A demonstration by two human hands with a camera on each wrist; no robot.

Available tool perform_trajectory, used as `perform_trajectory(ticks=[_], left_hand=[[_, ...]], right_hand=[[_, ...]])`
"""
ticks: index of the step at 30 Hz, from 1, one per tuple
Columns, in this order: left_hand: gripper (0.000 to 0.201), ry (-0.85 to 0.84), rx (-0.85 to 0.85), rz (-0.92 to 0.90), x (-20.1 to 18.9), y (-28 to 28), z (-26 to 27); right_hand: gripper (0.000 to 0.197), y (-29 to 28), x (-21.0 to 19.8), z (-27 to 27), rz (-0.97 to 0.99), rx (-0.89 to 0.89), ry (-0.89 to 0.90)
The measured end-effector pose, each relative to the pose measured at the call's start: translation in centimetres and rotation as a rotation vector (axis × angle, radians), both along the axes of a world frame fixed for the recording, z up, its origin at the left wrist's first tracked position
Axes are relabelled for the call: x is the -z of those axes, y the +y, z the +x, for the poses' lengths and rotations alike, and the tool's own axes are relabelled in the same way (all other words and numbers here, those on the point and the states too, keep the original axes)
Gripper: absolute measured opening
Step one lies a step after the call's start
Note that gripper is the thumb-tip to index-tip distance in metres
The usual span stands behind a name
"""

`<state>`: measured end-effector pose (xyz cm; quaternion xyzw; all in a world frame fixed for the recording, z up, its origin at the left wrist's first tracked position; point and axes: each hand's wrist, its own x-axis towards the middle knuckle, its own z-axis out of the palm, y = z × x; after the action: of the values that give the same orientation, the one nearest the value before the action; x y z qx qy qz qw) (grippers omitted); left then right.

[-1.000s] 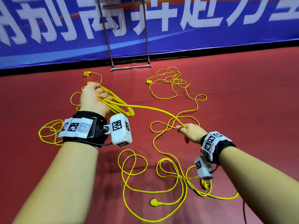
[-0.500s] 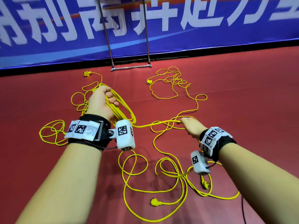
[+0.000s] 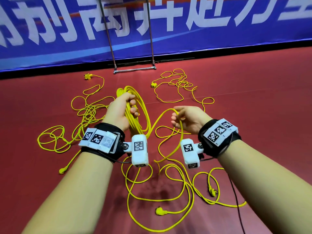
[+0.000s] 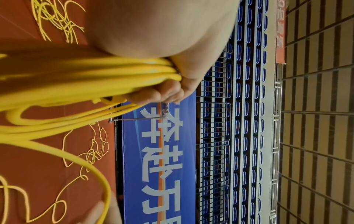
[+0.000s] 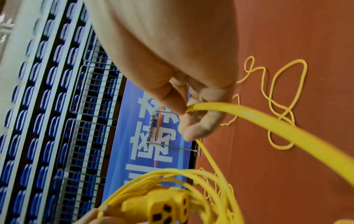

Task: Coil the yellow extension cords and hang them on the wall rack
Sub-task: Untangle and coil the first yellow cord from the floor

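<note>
My left hand (image 3: 132,107) grips a coil of yellow extension cord (image 3: 143,105) and holds it upright above the red floor. In the left wrist view the coil (image 4: 95,72) runs under the curled fingers (image 4: 168,91). My right hand (image 3: 177,116) is close beside it, pinching the same cord's loose strand (image 3: 162,119) between thumb and fingers. The right wrist view shows that pinch (image 5: 184,112) on the strand (image 5: 268,124) and the coil's yellow socket block (image 5: 166,207) below. The metal rack (image 3: 134,70) stands against the blue banner, straight ahead.
A second loose cord (image 3: 87,112) sprawls at left with its socket (image 3: 87,76) and plug (image 3: 62,170). A third tangle (image 3: 179,83) lies far right of the rack. Loops and a plug (image 3: 160,211) lie near my forearms. A thin black cable (image 3: 236,200) runs at right.
My right hand lifted and swung left to the left hand, bringing a new loop of cord. The left hand raised the coil upright and moved toward the centre.
</note>
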<state>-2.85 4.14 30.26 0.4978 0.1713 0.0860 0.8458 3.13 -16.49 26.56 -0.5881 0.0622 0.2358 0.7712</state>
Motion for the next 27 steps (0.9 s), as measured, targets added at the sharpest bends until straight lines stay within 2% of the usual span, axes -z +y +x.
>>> perform_trajectory(ticks=[2, 7, 9, 13, 17, 22, 24, 27], left_hand=[[0.023, 0.01, 0.049, 0.021, 0.1, -0.4, 0.0], [0.022, 0.029, 0.198, 0.111, 0.4, -2.0, -0.3], [0.022, 0.041, 0.261, 0.161, 0.4, -3.0, -0.5], [0.014, 0.062, 0.286, 0.223, 1.1, -4.3, -0.3], [0.007, 0.085, 0.326, 0.21, 1.7, -4.9, -0.3], [0.009, 0.08, 0.318, 0.277, 2.0, -4.9, -0.5], [0.007, 0.09, 0.305, 0.288, 2.1, -4.8, -0.5], [0.004, 0.112, 0.272, 0.286, 2.2, -4.8, -0.5]], right_hand=[[0.032, 0.1, -0.2, -0.1, 0.105, -0.019, 0.055], [0.012, 0.8, -0.5, -0.4, 0.222, -0.03, 0.099], [0.009, 1.2, -0.6, -0.5, 0.283, -0.035, 0.127], [0.021, 1.2, -1.5, -0.8, 0.328, -0.094, 0.162], [0.052, 1.3, -1.9, -1.4, 0.272, -0.212, 0.139], [0.056, 1.6, -2.3, -2.0, 0.277, -0.27, 0.127], [0.059, 2.0, -2.2, -2.0, 0.265, -0.23, 0.118], [0.053, 2.6, -2.1, -2.1, 0.267, -0.117, 0.115]])
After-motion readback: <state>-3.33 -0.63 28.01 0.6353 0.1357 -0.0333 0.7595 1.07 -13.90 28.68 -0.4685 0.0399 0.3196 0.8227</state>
